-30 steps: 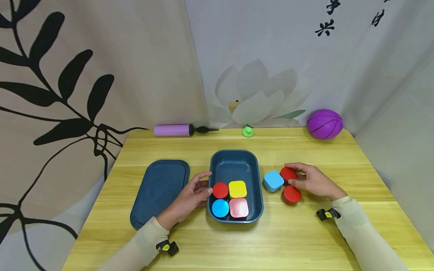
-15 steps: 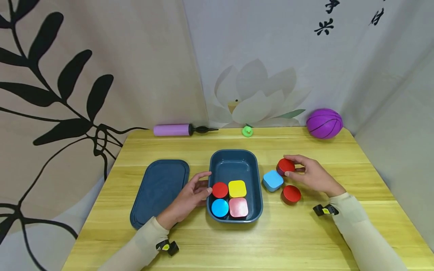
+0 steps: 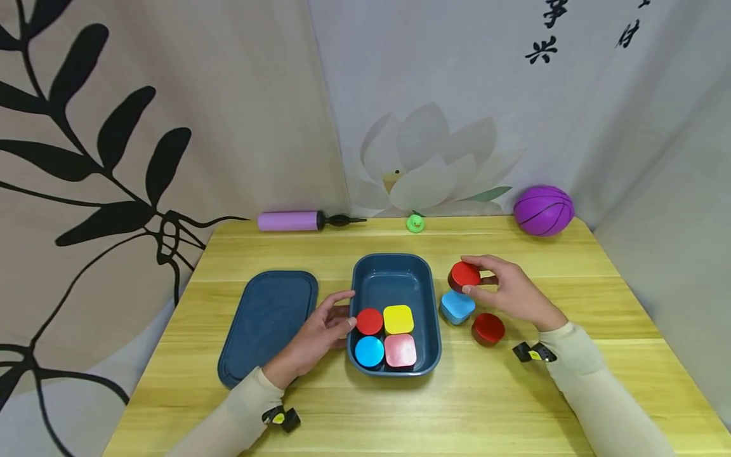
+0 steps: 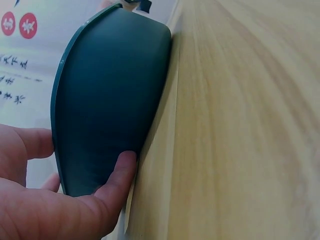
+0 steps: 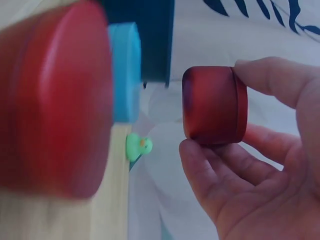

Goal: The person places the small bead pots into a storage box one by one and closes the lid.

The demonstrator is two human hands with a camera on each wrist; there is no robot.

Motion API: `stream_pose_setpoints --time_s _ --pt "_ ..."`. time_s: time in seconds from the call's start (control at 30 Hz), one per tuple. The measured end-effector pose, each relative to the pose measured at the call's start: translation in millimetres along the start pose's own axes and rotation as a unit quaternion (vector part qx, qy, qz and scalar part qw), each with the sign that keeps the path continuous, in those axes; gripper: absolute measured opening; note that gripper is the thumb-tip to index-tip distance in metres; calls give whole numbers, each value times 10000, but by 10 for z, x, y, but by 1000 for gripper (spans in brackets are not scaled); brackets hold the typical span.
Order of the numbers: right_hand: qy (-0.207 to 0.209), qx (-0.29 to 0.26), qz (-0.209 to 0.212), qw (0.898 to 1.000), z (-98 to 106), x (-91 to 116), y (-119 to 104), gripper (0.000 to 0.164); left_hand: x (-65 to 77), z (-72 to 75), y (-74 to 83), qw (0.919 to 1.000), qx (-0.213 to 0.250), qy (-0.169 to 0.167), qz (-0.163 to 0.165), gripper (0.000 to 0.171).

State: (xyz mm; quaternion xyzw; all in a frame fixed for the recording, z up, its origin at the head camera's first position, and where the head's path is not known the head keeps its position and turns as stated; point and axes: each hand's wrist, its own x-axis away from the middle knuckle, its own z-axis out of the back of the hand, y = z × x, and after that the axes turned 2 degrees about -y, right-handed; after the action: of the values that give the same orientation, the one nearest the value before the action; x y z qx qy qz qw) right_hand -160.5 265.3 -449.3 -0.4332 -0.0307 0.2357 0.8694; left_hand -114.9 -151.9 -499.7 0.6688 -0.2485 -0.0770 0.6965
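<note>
My right hand (image 3: 513, 289) pinches a small red round lidded container (image 3: 464, 275) between thumb and fingers, held up off the table. In the right wrist view this red container (image 5: 212, 105) shows its lid seam. Below it in the head view are a blue square container (image 3: 457, 307) and another red round container (image 3: 488, 329). My left hand (image 3: 320, 336) touches the left wall of a dark blue open box (image 3: 394, 256), its thumb on the outer side (image 4: 110, 100) and fingertips at the rim. Inside the box sit red (image 3: 370, 322), yellow (image 3: 398, 319), blue (image 3: 369, 351) and pink (image 3: 401, 351) containers.
A flat dark blue lid (image 3: 268, 327) lies left of the box. Along the table's back edge are a purple hand pump (image 3: 288, 221), a green toy duck (image 3: 415, 223) and a purple ball (image 3: 544, 211). Curtains hang behind the wooden table (image 3: 365, 419).
My right hand has lifted the red container from beside the other red one and carried it left, past the blue square container toward the box. My left hand has stayed at the box.
</note>
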Motion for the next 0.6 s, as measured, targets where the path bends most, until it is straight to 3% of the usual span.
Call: stream_pose_setpoints --time_s 0.17,0.6 --pt "-58 130 244 9996 -84 -70 -140 58 0 2 -1 10000 21 22 15 63" --pt "-254 94 371 9989 -317 -291 -400 62 8 11 15 10000 -30 17 18 61"
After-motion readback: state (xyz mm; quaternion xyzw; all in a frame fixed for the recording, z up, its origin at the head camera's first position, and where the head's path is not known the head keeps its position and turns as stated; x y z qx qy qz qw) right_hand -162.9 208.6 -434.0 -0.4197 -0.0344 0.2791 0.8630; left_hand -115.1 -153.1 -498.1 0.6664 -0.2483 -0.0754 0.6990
